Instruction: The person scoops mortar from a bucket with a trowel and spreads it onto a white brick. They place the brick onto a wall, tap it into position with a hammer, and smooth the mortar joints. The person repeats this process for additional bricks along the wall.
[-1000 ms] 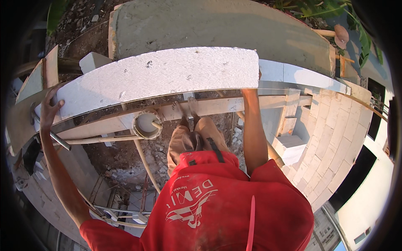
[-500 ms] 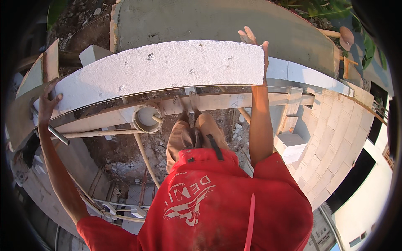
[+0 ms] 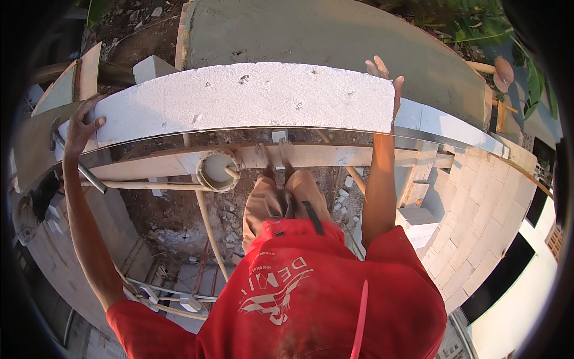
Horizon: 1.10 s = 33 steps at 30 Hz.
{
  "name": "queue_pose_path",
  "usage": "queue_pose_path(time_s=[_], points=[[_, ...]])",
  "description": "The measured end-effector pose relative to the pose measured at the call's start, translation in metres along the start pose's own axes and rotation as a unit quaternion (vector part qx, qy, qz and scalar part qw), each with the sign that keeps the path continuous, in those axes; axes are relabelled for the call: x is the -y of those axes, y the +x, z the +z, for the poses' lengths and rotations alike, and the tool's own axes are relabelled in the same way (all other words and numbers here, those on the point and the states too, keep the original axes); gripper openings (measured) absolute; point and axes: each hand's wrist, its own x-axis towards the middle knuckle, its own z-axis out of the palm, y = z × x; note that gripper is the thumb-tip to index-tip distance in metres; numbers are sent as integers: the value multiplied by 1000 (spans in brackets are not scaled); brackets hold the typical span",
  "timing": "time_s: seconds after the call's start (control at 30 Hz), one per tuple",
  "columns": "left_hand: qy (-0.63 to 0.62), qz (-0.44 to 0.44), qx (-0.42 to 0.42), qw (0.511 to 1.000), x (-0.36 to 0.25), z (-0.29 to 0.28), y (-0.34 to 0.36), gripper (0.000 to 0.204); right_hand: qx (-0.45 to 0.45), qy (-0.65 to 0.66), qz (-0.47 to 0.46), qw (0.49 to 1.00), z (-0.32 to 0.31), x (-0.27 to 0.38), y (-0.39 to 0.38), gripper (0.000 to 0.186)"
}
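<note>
A long white block (image 3: 251, 96) with a pitted face spans the view, curved by the lens. My left hand (image 3: 85, 127) grips its left end, thumb on the near face, beside a grey metal pipe (image 3: 94, 178). At the other end my right hand (image 3: 384, 81) braces the block, fingers extended upward past its top corner, palm partly hidden. A thin line (image 3: 430, 140) runs along the block's lower edge. Below it my bare feet (image 3: 275, 155) rest near a wooden plank (image 3: 323, 154), and a round bucket (image 3: 206, 179) of pale material with a stick sits to their left.
A grey mortar-coated slab (image 3: 317, 42) lies beyond the block. A pale blockwork wall (image 3: 472, 215) rises at right. Bamboo poles (image 3: 209, 239) cross a drop to rubble-strewn ground (image 3: 173, 227). Leaves (image 3: 526, 78) and a tool with a rounded pale head (image 3: 503, 75) are at upper right.
My right hand's fingers have come up from behind the block to above its corner. The block and surrounding view have shifted slightly rightward in the picture. My left hand still grips the left end.
</note>
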Motion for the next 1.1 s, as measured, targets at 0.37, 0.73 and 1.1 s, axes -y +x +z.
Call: queue_pose_path(time_s=[0.37, 0.73, 1.1], points=[[-23, -8, -39, 999, -39, 1, -6, 62, -258, -126, 12, 958, -48, -4, -139, 67], [-18, -366, -464, 807, 13, 49, -122, 72, -320, -123, 60, 937, -58, -30, -267, 57], [-208, -383, -383, 814, 30, 76, -89, 52, -104, -250, 78, 959, 4, -79, -258, 49]])
